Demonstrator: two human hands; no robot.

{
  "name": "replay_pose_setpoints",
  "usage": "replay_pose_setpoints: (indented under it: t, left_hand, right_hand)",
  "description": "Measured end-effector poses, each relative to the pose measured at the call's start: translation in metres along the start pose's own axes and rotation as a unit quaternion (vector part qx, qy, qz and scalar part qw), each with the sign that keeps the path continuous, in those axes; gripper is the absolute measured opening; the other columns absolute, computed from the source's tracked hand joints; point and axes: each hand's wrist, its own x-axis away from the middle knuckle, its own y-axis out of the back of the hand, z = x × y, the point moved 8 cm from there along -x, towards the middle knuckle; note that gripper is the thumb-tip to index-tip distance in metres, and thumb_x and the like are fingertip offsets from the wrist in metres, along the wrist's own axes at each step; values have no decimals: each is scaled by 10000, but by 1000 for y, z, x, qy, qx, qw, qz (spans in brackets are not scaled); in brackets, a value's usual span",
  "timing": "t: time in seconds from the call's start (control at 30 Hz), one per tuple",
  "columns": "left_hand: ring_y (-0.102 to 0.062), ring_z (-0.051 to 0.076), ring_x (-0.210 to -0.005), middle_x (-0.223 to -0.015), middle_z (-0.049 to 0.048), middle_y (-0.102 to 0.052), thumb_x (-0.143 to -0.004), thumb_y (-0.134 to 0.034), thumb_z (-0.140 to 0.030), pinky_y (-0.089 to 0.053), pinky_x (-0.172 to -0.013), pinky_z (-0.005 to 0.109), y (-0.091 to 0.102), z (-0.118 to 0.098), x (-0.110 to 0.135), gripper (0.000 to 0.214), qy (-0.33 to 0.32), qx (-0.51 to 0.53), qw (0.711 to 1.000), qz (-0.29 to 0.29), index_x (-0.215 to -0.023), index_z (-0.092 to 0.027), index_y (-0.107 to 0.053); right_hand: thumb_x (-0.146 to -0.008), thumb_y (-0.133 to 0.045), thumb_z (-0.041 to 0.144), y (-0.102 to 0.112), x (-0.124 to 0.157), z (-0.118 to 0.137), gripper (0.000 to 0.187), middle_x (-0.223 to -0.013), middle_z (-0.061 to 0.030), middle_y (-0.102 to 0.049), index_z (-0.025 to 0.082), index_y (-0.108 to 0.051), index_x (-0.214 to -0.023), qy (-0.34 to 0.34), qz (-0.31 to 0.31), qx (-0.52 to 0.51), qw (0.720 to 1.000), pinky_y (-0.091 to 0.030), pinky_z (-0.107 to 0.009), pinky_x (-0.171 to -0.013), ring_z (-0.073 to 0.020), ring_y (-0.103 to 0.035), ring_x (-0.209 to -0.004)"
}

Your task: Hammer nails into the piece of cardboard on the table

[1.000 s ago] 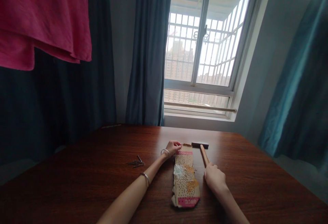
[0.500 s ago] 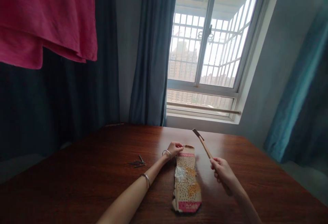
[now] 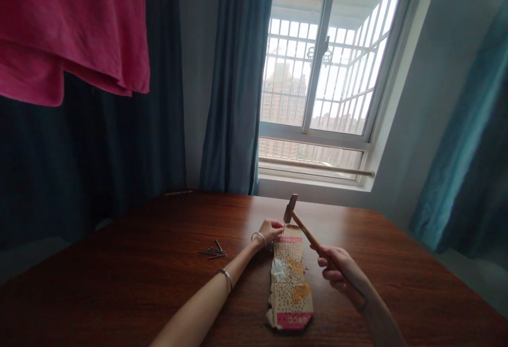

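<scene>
My left hand [image 3: 271, 229] pinches a thin nail [image 3: 284, 226] upright at the far left corner of a worn strip of cardboard [image 3: 292, 294]. The strip is dotted with many small holes, has pink bands and a patch of clear tape, and lies lengthwise on the table. In my right hand [image 3: 339, 270] is the wooden handle of a hammer [image 3: 307, 233]. The hammer's head is at the top of the nail; whether they touch I cannot tell. Left of my left wrist lies a small pile of loose nails [image 3: 214, 250].
The brown wooden table [image 3: 151, 273] reaches back to a wall with a barred window [image 3: 317, 82]. Blue curtains [image 3: 238, 82] hang at the left and right. A pink cloth [image 3: 75, 29] hangs at the upper left.
My right hand has swung the hammer down and to the left, bringing its head from above the right of the cardboard to the nail. My left hand has stayed in place.
</scene>
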Motion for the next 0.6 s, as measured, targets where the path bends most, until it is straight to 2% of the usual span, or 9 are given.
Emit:
replay_pose_setpoints:
  t: [0.17,0.4,0.6]
  left_hand:
    - [-587,157,-654,-698,76,-670,-622,-595,-289,-437,-593,235,-1,4,-2,267,-1,-5,1000,-2,-755,-73,-678]
    - [-578,149,-636,-678,70,-664,-621,-581,-265,-426,-583,227,-1,4,-3,244,-19,-10,1000,-5,-728,-69,-679]
    - [-583,158,-659,-687,67,-667,-614,-587,-268,-431,-596,233,-1,9,-4,252,-5,-17,1000,-5,-745,-75,-682]
  right_hand:
    - [-729,-569,347,-1,5,4,349,-583,60,-418,169,-500,-1021,23,-12,15,1000,-176,-111,-247,9,-261,-304]
    - [-734,-567,366,-4,7,4,330,-592,56,-438,170,-504,-992,27,-11,38,999,-166,-102,-249,12,-273,-304]
    - [-722,-577,398,-3,6,2,333,-593,52,-454,171,-510,-956,20,-20,59,998,-178,-109,-249,6,-286,-306]
